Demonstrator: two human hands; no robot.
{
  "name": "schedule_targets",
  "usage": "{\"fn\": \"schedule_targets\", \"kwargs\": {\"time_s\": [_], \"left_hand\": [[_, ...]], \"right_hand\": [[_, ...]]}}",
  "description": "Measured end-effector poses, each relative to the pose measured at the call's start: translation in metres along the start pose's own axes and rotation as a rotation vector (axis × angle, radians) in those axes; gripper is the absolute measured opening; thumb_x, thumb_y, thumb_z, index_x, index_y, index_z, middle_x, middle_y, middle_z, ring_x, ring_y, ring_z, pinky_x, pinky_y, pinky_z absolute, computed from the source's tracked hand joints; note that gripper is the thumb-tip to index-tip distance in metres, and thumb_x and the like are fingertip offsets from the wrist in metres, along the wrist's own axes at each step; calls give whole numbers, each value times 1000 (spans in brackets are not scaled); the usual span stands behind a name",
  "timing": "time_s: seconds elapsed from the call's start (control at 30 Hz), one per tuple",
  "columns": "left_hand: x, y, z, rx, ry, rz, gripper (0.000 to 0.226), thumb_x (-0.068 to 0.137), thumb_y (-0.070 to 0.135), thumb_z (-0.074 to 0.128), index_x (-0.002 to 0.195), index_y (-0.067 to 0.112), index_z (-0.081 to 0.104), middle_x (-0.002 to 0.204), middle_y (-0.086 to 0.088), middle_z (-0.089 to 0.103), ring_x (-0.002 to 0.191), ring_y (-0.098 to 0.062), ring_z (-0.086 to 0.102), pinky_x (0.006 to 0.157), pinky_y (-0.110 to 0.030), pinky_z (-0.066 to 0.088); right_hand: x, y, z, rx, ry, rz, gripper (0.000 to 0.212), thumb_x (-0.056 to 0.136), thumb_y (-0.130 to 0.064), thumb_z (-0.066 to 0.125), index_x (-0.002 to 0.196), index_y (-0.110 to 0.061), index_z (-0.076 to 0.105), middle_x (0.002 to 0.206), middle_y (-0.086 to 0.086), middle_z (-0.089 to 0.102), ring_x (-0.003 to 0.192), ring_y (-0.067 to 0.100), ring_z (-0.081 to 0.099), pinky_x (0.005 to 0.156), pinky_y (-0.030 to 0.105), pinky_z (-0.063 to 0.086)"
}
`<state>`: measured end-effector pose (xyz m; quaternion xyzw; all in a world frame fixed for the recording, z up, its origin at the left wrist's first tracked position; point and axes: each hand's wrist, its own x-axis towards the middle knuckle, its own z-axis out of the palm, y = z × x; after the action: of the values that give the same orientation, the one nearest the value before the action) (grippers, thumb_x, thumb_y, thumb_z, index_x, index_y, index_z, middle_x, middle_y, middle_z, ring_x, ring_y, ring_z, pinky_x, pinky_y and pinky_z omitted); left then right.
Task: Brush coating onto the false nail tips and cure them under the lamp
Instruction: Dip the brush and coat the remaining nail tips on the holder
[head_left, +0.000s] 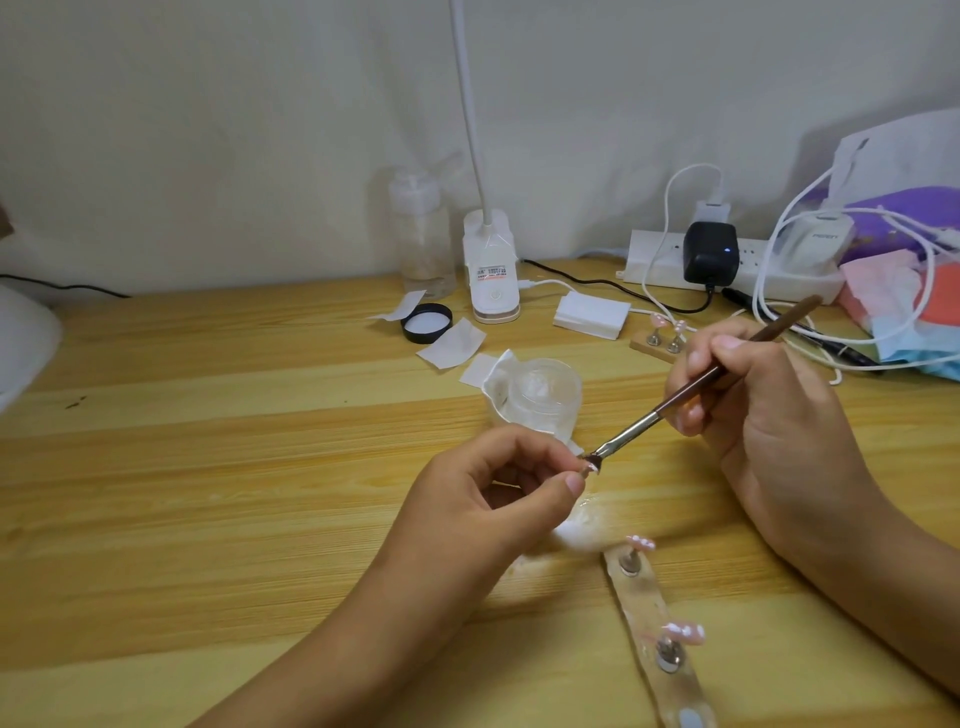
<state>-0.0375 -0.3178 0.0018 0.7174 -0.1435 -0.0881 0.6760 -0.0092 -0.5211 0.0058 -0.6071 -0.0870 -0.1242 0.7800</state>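
Note:
My left hand (498, 483) pinches a small false nail tip (588, 470) on its stand between thumb and fingers, just above the table. My right hand (753, 395) grips a brown brush (691, 389) like a pen, and its bristles touch the held tip. Two more pink tips (640, 543) (685, 633) stand on metal pegs on a wooden strip holder (649, 623) near the front edge. A second small holder with tips (662, 338) sits farther back. An open clear jar (545, 392) stands behind my left hand. A white lamp edge (21, 343) shows at far left.
A black jar lid (426, 322), paper wipes (452, 343), a clear bottle (423, 239) and a clip lamp base (491, 270) stand at the back. A power strip (727, 270) with chargers and loose white cables (779, 291) fills the back right, beside coloured cloths (904, 301).

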Motion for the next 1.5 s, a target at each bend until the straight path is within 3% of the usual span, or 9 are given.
{"fn": "schedule_targets", "kwargs": {"time_s": [0.2, 0.43, 0.6, 0.77, 0.93, 1.13, 1.5], "left_hand": [[-1, 1, 1, 6, -12, 0, 6, 77, 24, 68, 77, 27, 73, 70, 10, 62, 61, -3, 52, 58, -22, 48], [0, -1, 2, 7, -15, -4, 6, 76, 23, 68, 76, 27, 73, 68, 11, 60, 59, -4, 51, 59, -26, 49], [0, -2, 2, 19, -8, -5, 6, 76, 25, 69, 75, 30, 73, 66, 13, 59, 59, -3, 52, 59, -26, 50], [0, -2, 2, 25, -7, -7, 4, 77, 28, 69, 76, 30, 72, 68, 13, 60, 61, -4, 52, 61, -28, 51], [0, -2, 2, 21, -16, -7, 6, 77, 26, 68, 76, 31, 73, 66, 13, 59, 59, -2, 51, 59, -25, 50], [0, -1, 2, 14, -12, -12, 6, 76, 26, 68, 75, 31, 72, 66, 14, 59, 59, -2, 51, 59, -25, 49], [-1, 0, 1, 15, -20, -8, 8, 77, 25, 67, 75, 30, 73, 66, 13, 59, 59, -2, 52, 57, -22, 48]], "right_hand": [[-3, 0, -2, -99, -12, -117, 31, 93, -19, 41, 70, -29, 60, 65, -5, 55, 60, 11, 51, 57, 17, 46], [2, -2, 1, 75, 64, -9, 34, 88, -16, 41, 61, -26, 60, 58, -6, 53, 51, 9, 48, 51, 19, 43], [1, 0, 1, 42, -23, 13, 32, 88, -17, 41, 63, -25, 60, 58, -4, 53, 52, 10, 47, 51, 19, 43], [2, 1, 2, 28, 2, -3, 35, 89, -16, 41, 63, -27, 61, 58, -4, 54, 52, 9, 48, 51, 18, 43], [2, -1, 1, 94, 24, 28, 26, 88, -16, 41, 67, -19, 55, 56, -3, 51, 51, 10, 46, 51, 19, 43], [0, -1, 3, 25, -36, -17, 34, 89, -15, 40, 64, -25, 59, 58, -4, 54, 52, 10, 47, 52, 19, 43], [-3, -1, 1, -73, 11, -72, 30, 92, -18, 41, 68, -26, 58, 62, -4, 54, 57, 11, 49, 56, 18, 45]]}}
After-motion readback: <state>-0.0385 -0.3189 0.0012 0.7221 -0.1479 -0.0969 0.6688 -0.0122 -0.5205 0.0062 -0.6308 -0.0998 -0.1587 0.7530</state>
